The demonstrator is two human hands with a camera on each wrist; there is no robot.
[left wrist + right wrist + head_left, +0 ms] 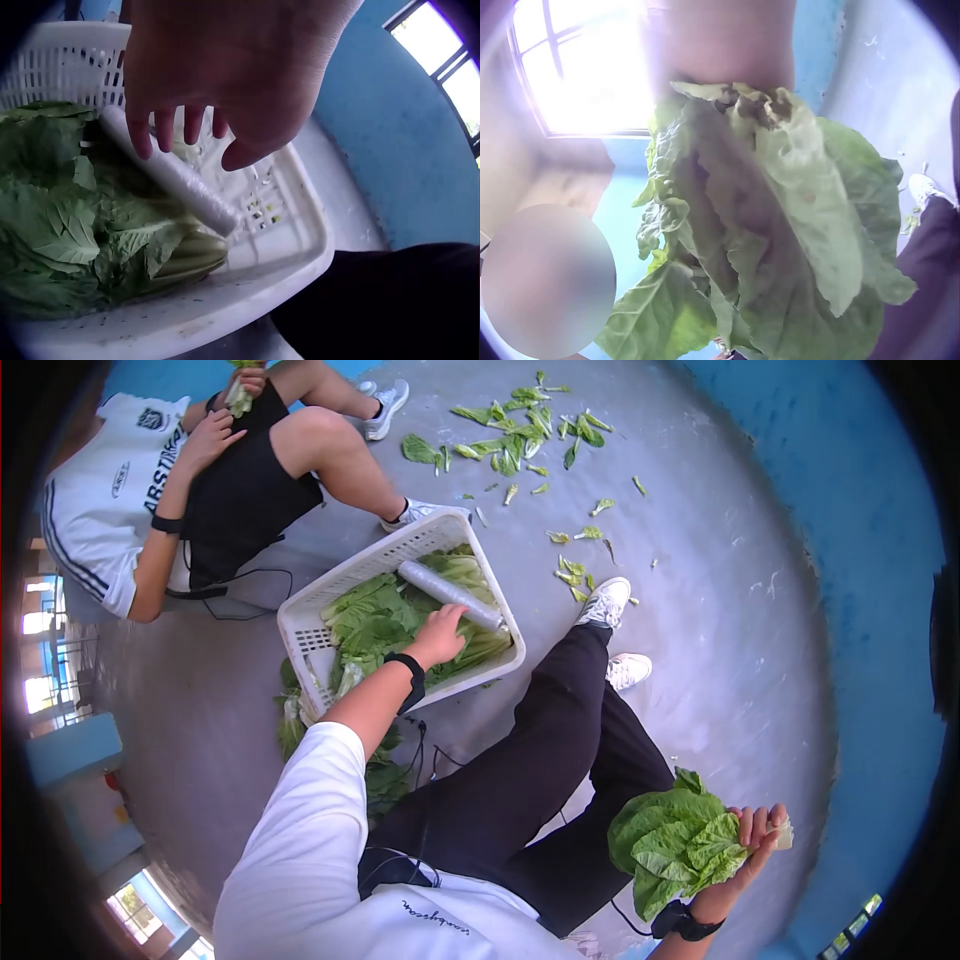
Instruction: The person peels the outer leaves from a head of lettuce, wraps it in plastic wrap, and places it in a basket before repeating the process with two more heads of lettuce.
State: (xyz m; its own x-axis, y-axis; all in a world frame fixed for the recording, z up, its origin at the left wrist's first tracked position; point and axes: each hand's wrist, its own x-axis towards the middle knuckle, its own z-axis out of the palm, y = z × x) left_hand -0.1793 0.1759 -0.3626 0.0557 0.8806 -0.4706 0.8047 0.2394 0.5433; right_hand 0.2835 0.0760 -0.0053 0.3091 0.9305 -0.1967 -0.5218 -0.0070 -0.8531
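My left hand (440, 638) is over a white plastic basket (300, 622), fingers apart and slightly bent, close over a roll of clear plastic (450, 596). In the left wrist view the fingers overlap the roll (176, 180), with nothing gripped between them. Heads of leafy lettuce (56, 225) lie beneath and beside the roll in the basket. Off to the right, my right hand (757, 840) grips a head of lettuce (672, 840) by its pale stem end, leaves pointing left. The right wrist view is mostly filled by its leaves (780, 217); the fingers are hidden there.
Loose lettuce leaves (515, 435) are scattered on the grey floor (720, 580). Another person (130, 490) sits beyond the basket, holding a small bunch of greens (238, 398). More leaves (385, 780) and a black cable (420, 745) lie beside the basket near my leg. A blue wall (860, 510) curves along the right.
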